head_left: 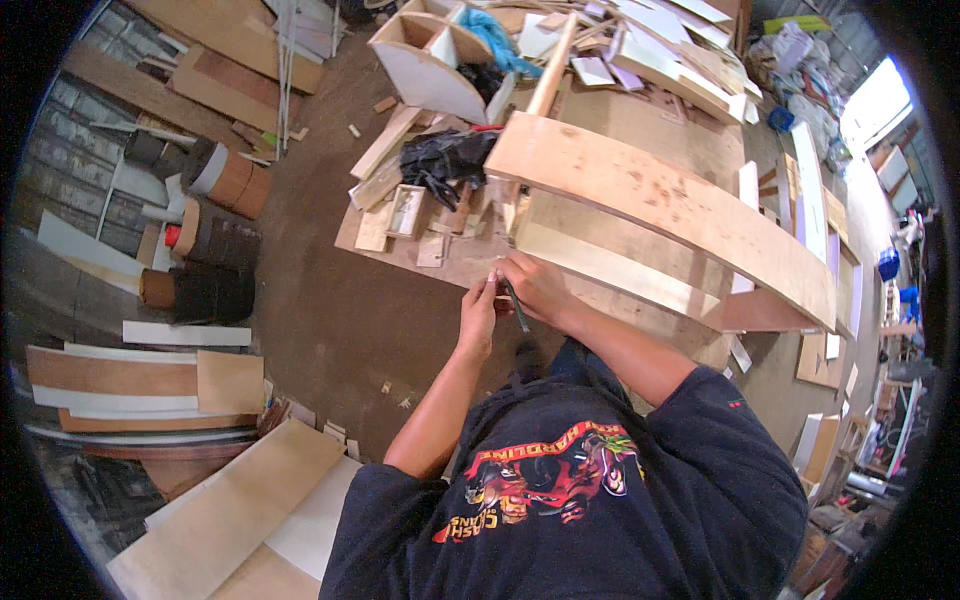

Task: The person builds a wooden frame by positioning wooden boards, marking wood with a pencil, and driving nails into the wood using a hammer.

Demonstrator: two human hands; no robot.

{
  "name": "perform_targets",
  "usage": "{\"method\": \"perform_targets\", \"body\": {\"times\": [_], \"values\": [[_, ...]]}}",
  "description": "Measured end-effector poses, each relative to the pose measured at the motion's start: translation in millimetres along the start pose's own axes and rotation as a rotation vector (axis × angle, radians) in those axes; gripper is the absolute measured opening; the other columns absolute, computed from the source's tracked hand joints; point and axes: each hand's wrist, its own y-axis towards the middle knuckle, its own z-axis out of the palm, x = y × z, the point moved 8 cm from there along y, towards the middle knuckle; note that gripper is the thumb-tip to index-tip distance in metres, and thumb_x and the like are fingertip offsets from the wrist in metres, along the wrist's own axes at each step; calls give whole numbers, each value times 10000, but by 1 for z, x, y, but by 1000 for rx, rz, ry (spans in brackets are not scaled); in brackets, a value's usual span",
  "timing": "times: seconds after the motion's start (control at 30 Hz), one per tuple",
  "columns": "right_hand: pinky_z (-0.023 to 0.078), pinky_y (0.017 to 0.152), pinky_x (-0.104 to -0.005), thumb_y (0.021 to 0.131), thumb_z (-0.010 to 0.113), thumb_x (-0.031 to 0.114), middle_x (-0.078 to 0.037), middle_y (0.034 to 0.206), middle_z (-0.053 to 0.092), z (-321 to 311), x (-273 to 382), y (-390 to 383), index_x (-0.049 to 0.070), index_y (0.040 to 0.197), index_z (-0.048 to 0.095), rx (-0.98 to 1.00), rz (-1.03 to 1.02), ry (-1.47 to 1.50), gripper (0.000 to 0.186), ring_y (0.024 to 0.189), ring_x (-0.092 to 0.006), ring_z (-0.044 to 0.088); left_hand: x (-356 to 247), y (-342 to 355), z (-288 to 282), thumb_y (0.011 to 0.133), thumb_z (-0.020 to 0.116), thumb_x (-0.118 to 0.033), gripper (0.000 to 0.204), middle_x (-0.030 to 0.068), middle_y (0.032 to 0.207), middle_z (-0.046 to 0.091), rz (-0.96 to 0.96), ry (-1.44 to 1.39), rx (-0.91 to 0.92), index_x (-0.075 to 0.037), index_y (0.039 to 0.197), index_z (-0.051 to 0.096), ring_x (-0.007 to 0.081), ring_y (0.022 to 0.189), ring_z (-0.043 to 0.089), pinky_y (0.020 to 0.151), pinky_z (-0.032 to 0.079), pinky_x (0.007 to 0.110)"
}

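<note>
In front of my body both hands come close together. My right hand [537, 289] is closed around a slim dark stick-like tool [517, 309], which slants down toward me; its exact kind I cannot make out. Beside it, my left hand [479, 314] is pinched with fingertips raised, near the tool's upper end. Whatever lies between those fingertips is too small to tell. Just beyond my right hand stands a wooden frame with a long plywood board [660, 180] on top and a pale lower rail [620, 272].
Wood offcuts, a small box [405, 211] and a black plastic bag [445, 163] lie on the worktable [365, 238]. A white compartmented cabinet piece [440, 75] stands behind. Dark buckets [213, 292] and stacked boards [115, 375] are on the left; panels [230, 510] lie lower left.
</note>
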Motion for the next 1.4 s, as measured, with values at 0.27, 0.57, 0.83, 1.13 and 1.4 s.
{"method": "perform_targets", "body": {"times": [0.27,0.57,0.83,1.13,1.4], "values": [[517,715,-482,901,658,246,-191,843,679,118,-21,72,10,901,677,167,405,241,237,802,-383,670,-22,49,-100,1046,543,-371,342,37,941,689,-52,51,-233,-61,1134,655,110,732,638,617,463,272],[524,713,-491,894,669,362,-220,698,667,238,-86,112,-2,778,685,341,869,482,383,742,-401,690,-29,177,-163,1009,616,-333,353,63,943,686,-44,262,-132,-3,1123,666,140,764,627,685,496,299],[530,664,-491,872,628,274,-223,692,664,291,-111,131,-24,752,685,308,792,318,326,662,-374,679,-53,257,-175,1000,632,-298,355,71,897,689,18,490,-29,43,1086,684,138,768,620,717,525,297],[521,746,-546,920,630,218,-267,1021,671,228,-114,138,-14,1091,547,-107,908,321,300,934,-455,662,-138,264,-41,916,674,-183,186,143,995,716,798,851,320,-30,1009,725,329,952,664,856,515,431],[508,778,-519,872,635,109,-226,1056,636,134,-184,160,2,1072,595,-622,820,-119,231,971,-441,627,-147,311,52,978,546,-300,320,82,1259,678,946,1316,415,-96,1143,729,332,1293,499,1126,324,554]]}}
